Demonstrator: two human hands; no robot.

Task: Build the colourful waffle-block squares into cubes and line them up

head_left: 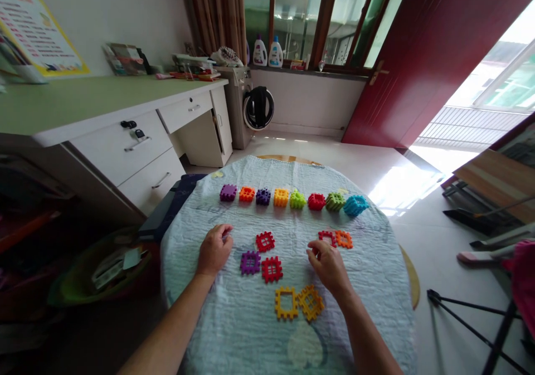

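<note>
My left hand (pixel 214 251) rests on the cloth with its fingers curled in, and nothing shows in it. Beside it lie a purple square tile (pixel 250 263), a red tile (pixel 264 242) and another red tile (pixel 272 269), all with notched edges. My right hand (pixel 329 263) has bent fingers just in front of a red frame tile (pixel 328 237); whether they hold anything is hidden. An orange tile (pixel 344 239) lies right of that frame. Nearer me are a yellow frame tile (pixel 278 305) and a yellow lattice tile (pixel 311 302), edges touching or nearly so.
Several assembled cubes stand in a row across the far side, from a purple cube (pixel 228 193) to a blue block (pixel 355 205). A pale patterned cloth (pixel 234 330) covers the round table. A desk (pixel 104 99) stands left; a black tripod-like stand (pixel 468 322) is at right.
</note>
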